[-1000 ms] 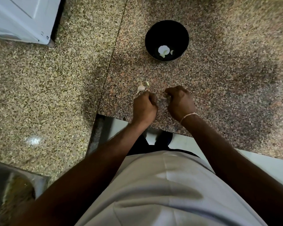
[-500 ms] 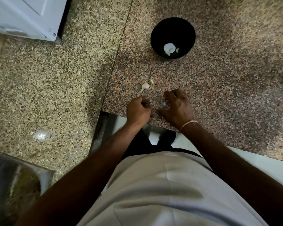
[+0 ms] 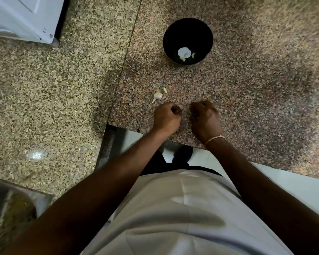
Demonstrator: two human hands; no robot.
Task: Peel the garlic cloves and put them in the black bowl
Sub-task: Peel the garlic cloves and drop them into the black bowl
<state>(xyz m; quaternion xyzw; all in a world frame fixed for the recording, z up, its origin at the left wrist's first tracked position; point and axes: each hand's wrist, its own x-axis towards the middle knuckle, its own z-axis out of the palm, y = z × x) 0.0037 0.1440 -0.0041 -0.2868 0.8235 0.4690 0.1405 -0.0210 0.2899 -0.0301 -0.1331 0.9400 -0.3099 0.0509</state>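
Both your hands sit knuckles-up near the counter (image 3: 247,107) edge. Your left hand (image 3: 166,118) is curled, and something pale shows at its fingertips, probably the clove (image 3: 180,107) you are working on, though too little of it shows to be sure. Your right hand (image 3: 204,119) is curled too, fingers bent toward the left ones with a narrow gap between; whether they pinch skin or nothing, I cannot tell, since the backs of the hands hide the tips.

The risks, as I judge them:

- A clove squeezed between tight fingertips can shoot out. The counter edge lies just behind your wrists, so a slip backward sends it to the floor.
- An unpeeled piece of garlic (image 3: 157,96) lies just beyond your left fingers, with a small scrap (image 3: 165,90) a little past it. A sweep of the left knuckles forward could knock both away or mix scrap with good cloves.
- The bowl (image 3: 206,34) stands well beyond both sets of fingers, slightly toward the right hand. It already holds pale pieces (image 3: 184,53). Tossing from here could miss the rim; carry the clove over instead.
- Loose skin clinging to your fingers could drop into the bowl along with the clove.
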